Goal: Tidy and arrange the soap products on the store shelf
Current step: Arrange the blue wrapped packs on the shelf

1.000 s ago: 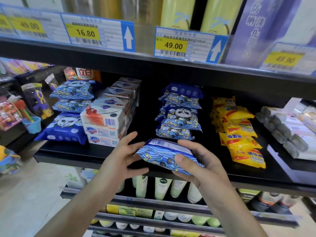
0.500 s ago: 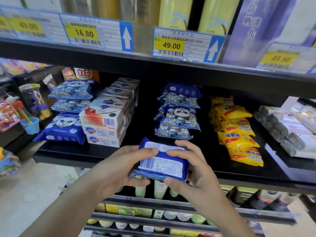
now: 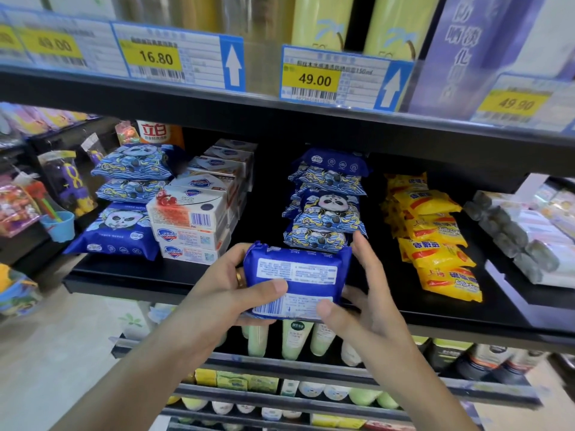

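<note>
Both hands hold one blue plastic-wrapped soap packet [image 3: 295,279] in front of the black store shelf [image 3: 130,279], its white printed label and barcode facing the camera. The left hand [image 3: 217,293] has its grip closed on the packet's left end, thumb lying across the label and a gold ring on one finger. The right hand [image 3: 361,301] has its grip closed on the right end, thumb on the lower corner, fingers up the far side. Just beyond, at twelve o'clock, stands a stack of blue panda-print soap packets [image 3: 326,206]. At ten o'clock sit white boxed soap bars [image 3: 189,225], with another pile of blue panda packets [image 3: 124,213] left of them. At three o'clock lie yellow plastic soap packs [image 3: 435,237].
</note>
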Demonstrator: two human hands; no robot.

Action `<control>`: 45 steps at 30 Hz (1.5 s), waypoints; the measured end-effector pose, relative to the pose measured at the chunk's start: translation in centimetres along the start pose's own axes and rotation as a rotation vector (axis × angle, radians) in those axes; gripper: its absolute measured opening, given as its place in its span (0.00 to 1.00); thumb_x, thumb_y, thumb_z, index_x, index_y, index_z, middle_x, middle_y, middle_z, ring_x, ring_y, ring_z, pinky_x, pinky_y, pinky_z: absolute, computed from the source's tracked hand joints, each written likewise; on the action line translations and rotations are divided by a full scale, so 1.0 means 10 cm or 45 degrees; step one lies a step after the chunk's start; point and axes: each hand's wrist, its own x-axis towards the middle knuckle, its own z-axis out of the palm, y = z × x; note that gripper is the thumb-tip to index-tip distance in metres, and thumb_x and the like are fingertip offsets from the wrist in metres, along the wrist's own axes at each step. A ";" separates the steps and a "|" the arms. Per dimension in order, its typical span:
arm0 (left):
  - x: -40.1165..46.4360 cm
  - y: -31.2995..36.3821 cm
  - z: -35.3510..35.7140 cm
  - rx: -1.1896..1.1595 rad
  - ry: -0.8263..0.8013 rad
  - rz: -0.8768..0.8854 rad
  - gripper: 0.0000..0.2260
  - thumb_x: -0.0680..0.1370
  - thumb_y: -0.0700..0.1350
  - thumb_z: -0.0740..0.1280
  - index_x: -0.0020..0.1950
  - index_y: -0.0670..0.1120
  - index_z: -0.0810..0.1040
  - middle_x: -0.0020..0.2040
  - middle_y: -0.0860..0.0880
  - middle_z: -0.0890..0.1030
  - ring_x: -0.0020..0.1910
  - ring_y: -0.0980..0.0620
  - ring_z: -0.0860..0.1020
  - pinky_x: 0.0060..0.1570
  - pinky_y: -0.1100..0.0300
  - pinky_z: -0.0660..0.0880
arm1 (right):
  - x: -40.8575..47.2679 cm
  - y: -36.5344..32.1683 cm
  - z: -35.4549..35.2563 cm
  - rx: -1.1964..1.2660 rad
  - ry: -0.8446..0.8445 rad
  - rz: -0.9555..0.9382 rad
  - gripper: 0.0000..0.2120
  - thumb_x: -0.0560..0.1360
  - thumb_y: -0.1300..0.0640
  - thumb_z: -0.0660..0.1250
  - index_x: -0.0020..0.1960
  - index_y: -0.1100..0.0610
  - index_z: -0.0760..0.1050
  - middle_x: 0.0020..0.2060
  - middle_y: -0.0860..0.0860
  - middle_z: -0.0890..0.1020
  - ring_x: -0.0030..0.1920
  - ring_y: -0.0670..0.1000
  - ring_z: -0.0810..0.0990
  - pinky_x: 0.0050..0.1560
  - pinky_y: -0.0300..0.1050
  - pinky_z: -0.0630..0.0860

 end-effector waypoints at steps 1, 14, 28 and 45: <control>-0.01 0.00 0.00 0.006 -0.004 0.038 0.23 0.70 0.50 0.80 0.63 0.58 0.79 0.62 0.47 0.85 0.59 0.45 0.85 0.57 0.42 0.83 | 0.01 -0.02 -0.01 0.018 0.024 0.054 0.44 0.67 0.31 0.76 0.76 0.24 0.56 0.75 0.29 0.64 0.68 0.44 0.78 0.57 0.42 0.82; -0.07 -0.01 0.07 0.123 -0.019 0.417 0.23 0.70 0.42 0.81 0.62 0.53 0.79 0.56 0.45 0.85 0.53 0.47 0.84 0.52 0.57 0.82 | 0.11 -0.21 0.04 0.526 -0.169 0.658 0.31 0.68 0.26 0.69 0.61 0.47 0.84 0.59 0.57 0.85 0.43 0.56 0.84 0.33 0.47 0.80; -0.13 -0.12 -0.04 0.333 -0.056 0.348 0.34 0.69 0.51 0.81 0.72 0.65 0.73 0.70 0.61 0.77 0.74 0.60 0.71 0.69 0.53 0.74 | 0.09 -0.12 0.08 0.557 0.094 0.576 0.27 0.68 0.48 0.79 0.64 0.57 0.81 0.56 0.61 0.86 0.48 0.58 0.87 0.48 0.48 0.84; -0.10 0.06 0.00 -0.141 0.046 -0.346 0.18 0.73 0.47 0.77 0.61 0.45 0.85 0.58 0.39 0.86 0.56 0.38 0.85 0.47 0.41 0.84 | -0.05 -0.03 0.09 0.128 -0.088 0.053 0.33 0.73 0.48 0.78 0.74 0.37 0.70 0.68 0.43 0.79 0.65 0.51 0.81 0.61 0.41 0.79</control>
